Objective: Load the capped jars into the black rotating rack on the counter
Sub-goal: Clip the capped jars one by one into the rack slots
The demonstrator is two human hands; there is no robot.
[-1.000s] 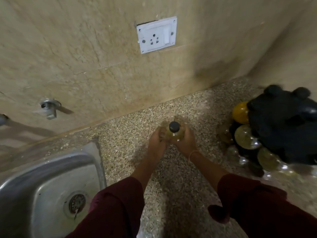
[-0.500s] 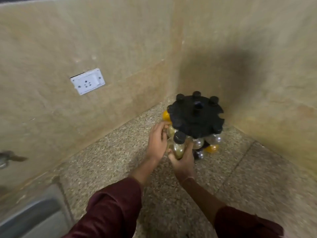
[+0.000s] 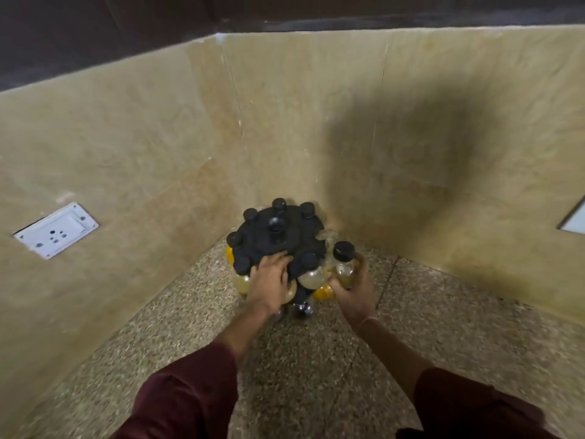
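Observation:
The black rotating rack [image 3: 278,237] stands in the corner of the speckled counter [image 3: 300,359], with several black-capped jars hanging around its top disc and more jars on a lower tier. My left hand [image 3: 269,282] lies flat on the front edge of the disc, fingers spread. My right hand [image 3: 353,291] grips a clear jar with a black cap [image 3: 344,261], holding it upright at the rack's right side, beside a jar that sits in the rack [image 3: 311,274].
Beige stone walls meet right behind the rack. A white wall socket [image 3: 55,230] is on the left wall. A pale panel edge [image 3: 574,218] shows at the far right. Open counter lies in front of and to the right of the rack.
The view has swung right, away from the sink. Both hands held the jar; now only my right hand holds it, at the rack's right side. My left hand has moved onto the disc.

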